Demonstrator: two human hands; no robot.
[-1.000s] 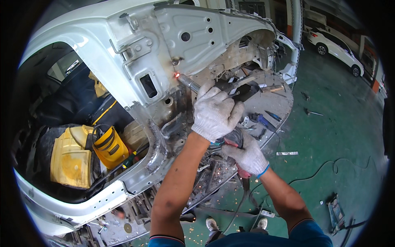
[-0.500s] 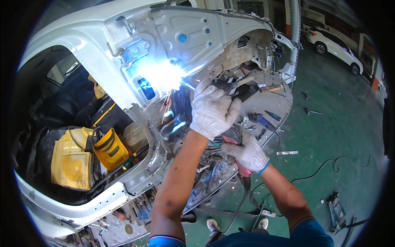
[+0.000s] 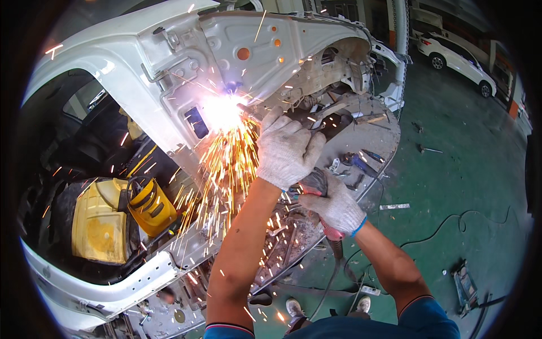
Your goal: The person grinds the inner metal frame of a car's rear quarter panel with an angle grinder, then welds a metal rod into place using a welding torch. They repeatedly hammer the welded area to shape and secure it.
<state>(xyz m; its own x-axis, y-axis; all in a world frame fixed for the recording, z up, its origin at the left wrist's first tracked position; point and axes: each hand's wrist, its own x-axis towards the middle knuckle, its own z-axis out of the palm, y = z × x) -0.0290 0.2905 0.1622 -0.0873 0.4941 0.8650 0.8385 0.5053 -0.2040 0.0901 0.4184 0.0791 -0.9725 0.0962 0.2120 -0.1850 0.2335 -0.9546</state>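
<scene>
My right hand (image 3: 333,210), in a white knit glove, is closed round the red-and-black handle of a welding torch (image 3: 314,183). Further forward, my left hand (image 3: 288,148), gloved alike, has its fingers curled at the torch's front end, which they mostly hide. Just beyond those fingers the torch tip meets a white car body (image 3: 248,37) at a glaring arc (image 3: 223,110). Orange sparks (image 3: 226,164) pour down from it over the sill. The glare hides the weld spot itself.
Tools and metal scraps lie on the grey platform (image 3: 378,127) under the car body. A yellow bucket-like container (image 3: 151,208) stands inside the door opening. A cable (image 3: 435,231) curves over the green floor, near a floor jack (image 3: 464,288). A white car (image 3: 457,62) is parked far right.
The blue-white glare with few sparks has turned into a warmer arc with a dense orange shower scattering widely. Both hands have shifted slightly left, still on the torch.
</scene>
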